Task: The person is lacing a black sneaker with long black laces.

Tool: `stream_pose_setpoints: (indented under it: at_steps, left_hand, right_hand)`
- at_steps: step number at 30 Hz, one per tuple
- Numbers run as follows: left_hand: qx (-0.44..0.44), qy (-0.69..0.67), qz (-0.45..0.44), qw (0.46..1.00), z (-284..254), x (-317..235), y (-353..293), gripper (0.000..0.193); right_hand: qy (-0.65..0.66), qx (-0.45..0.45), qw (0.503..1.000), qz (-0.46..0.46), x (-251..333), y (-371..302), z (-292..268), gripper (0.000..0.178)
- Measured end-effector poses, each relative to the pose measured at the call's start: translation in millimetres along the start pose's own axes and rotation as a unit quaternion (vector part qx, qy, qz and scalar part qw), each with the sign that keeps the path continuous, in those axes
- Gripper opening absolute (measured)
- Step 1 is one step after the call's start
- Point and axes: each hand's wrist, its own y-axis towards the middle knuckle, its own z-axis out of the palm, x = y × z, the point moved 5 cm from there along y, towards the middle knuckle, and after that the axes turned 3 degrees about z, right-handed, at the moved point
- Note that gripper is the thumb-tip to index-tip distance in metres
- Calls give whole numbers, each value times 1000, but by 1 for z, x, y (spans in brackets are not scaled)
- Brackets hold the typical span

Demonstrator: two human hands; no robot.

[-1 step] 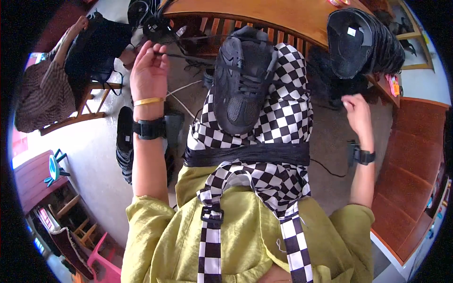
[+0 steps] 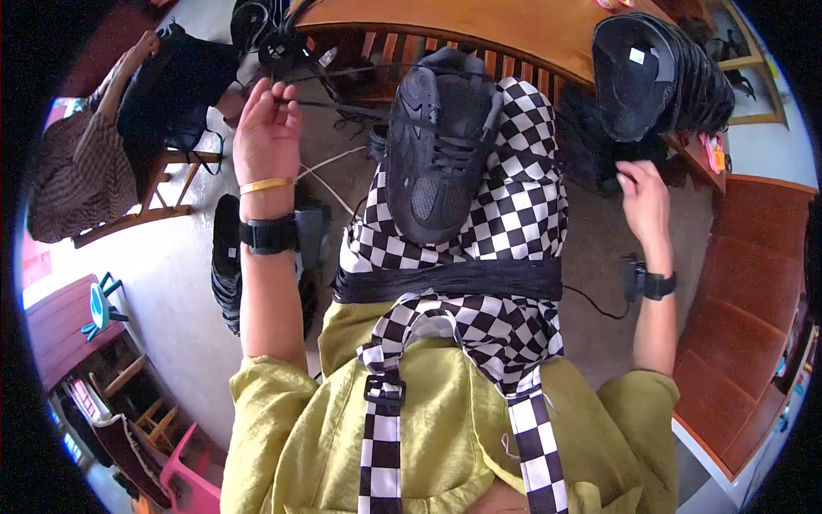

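A black lace-up sneaker (image 2: 432,154) rests on my lap over a black-and-white checkered apron (image 2: 509,223), its toe toward me. Laces are threaded across its front. Out to the left, my left hand (image 2: 267,137) is closed, palm up, on a black shoelace (image 2: 334,105) that stretches to the shoe's upper part. My right hand (image 2: 646,201) is raised off to the right, its fingers curled and pinched together. A dark strand runs from the shoe toward that side, but whether it reaches my fingers is lost against the dark background.
Stacked black shoe parts (image 2: 659,81) stand at the right end of a wooden table (image 2: 479,19). More dark shoes (image 2: 226,265) are on the floor at left. A person in a patterned top (image 2: 81,176) sits at the far left. Brown wooden panelling (image 2: 745,308) lines the right.
My right hand has shifted slightly up and to the left. The left hand has moved a little left and down, still with the shoelace. The shoe stays in place.
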Motion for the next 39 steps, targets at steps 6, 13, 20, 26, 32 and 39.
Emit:
stream_pose_setpoints:
  at_steps: [6, 13, 20, 26, 32, 39]
  left_hand:
    - [-84, 37, 6, 996, -37, -11, 10, 32]
    - [-82, 133, -16, 988, -90, -22, -14, 29]
    - [61, 726, 245, 639, -9, -31, -63, 24]
    - [70, 844, 240, 475, -63, -60, -72, 23]
    - [12, 882, 141, 451, -138, -74, -70, 28]
    - [-16, 886, 142, 441, -221, -103, -28, 27]
  right_hand:
    - [345, 5, 934, -93, 160, 8, 13, 20]
    - [235, -27, 965, -111, 171, 17, 19, 15]
    - [181, -170, 968, -45, 117, 2, -3, 19]
    - [112, -237, 965, 12, 53, -11, -3, 21]
    - [115, -208, 958, 162, -63, -46, 24, 22]
    - [101, -191, 930, 299, -211, -103, 50, 20]
